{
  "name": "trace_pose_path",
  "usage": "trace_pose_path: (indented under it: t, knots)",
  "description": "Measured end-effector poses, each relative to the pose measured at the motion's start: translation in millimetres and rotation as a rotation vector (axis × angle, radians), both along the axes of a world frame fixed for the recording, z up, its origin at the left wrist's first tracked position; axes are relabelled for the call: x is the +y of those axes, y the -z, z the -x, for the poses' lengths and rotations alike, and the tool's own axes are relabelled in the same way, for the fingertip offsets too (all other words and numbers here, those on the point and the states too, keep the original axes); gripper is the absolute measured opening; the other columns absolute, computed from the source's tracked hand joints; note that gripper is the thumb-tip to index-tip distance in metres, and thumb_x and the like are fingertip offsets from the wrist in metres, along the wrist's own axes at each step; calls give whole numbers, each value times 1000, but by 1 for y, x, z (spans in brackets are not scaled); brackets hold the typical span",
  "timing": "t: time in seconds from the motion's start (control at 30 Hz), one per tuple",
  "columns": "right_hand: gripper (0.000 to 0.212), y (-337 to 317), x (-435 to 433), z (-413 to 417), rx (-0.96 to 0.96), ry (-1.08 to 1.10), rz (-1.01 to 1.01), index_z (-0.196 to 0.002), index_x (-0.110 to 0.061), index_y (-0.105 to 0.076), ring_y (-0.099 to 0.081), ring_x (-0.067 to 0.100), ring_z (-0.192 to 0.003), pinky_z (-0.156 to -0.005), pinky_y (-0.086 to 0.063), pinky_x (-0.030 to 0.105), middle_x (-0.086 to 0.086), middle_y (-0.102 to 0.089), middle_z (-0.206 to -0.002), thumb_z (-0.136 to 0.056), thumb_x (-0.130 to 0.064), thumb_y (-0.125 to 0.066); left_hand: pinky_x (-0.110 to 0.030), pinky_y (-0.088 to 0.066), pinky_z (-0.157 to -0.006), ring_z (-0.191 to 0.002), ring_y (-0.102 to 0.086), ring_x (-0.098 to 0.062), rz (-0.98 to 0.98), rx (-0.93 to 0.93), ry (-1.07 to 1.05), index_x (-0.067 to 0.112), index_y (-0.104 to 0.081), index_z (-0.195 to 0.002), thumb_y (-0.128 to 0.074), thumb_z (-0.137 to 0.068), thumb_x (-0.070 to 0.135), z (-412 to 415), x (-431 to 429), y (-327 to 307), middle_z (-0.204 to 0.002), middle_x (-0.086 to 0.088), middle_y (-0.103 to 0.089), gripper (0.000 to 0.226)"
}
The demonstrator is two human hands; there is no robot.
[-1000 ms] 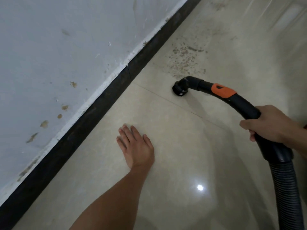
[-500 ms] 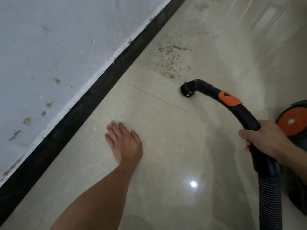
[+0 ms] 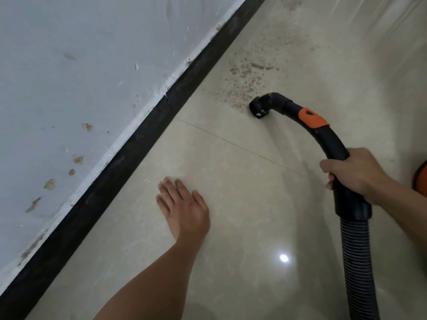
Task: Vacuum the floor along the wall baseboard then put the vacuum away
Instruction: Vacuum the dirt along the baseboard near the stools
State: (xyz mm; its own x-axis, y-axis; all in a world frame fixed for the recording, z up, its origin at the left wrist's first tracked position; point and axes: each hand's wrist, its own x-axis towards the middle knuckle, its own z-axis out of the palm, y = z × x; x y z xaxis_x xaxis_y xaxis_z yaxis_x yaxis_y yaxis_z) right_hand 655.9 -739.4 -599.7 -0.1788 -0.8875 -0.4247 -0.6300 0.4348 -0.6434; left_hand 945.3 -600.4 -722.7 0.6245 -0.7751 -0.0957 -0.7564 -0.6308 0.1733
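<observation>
Wall (image 3: 80,77): pale grey, scuffed and spotted with brown marks, filling the upper left.

Floor (image 3: 231,146): glossy beige tile, one grout line crossing it diagonally.

Baseboard (image 3: 115,172): dark strip running diagonally where the wall meets the floor, with a vertical joint partway along.

Vacuum hose (image 3: 360,262): black, ribbed, rising from the lower right into a curved black handle tube (image 3: 328,139).

Left hand (image 3: 184,211): flat on the tile, palm down, fingers straight and together, near the baseboard.

Right hand (image 3: 353,172): fingers wrapped round the handle tube just above the hose cuff, well apart from the left hand.

Dirt patch (image 3: 245,84): brown crumbs scattered on the tile near the baseboard.

Nozzle end (image 3: 260,108): black, down at the floor, at the near edge of the dirt patch.

Orange slider (image 3: 312,117): on the tube between the nozzle end and the right hand.

Vacuum body (image 3: 421,179): an orange sliver at the right edge.
</observation>
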Motion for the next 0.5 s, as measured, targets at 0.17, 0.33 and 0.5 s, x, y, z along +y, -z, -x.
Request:
trace_pose_path:
  t: [0.17, 0.33, 0.5]
  knots:
    - [16, 4, -38, -37, -26, -32, 9, -82, -5, -64, -67, 26, -45, -53, -51, 31, 10, -67, -58, -73, -15, -73, -47, -2, -121, -148, -1, -33, -8, 1, -3, 4, -17, -152, -21, -99, 39, 0, -1, 0, -160, -19, -8, 63]
    - [20, 5, -70, -78, -48, -99, -2, -85, -3, -64, -66, 24, -42, -48, -50, 27, 12, -66, -62, -71, -13, -74, -48, -3, -121, -148, -2, -34, -12, 19, -2, 3, -19, -151, -26, -99, 38, 0, -2, 0, -160, -20, -9, 63]
    - [27, 8, -87, -122, -64, -141, -9, -95, -1, -63, -67, 22, -42, -40, -48, 23, 13, -67, -66, -71, -13, -72, -50, -7, -120, -147, -9, -37, -15, 10, -2, 1, -26, -149, -29, -98, 37, -1, -3, 0, -158, -23, -16, 62]
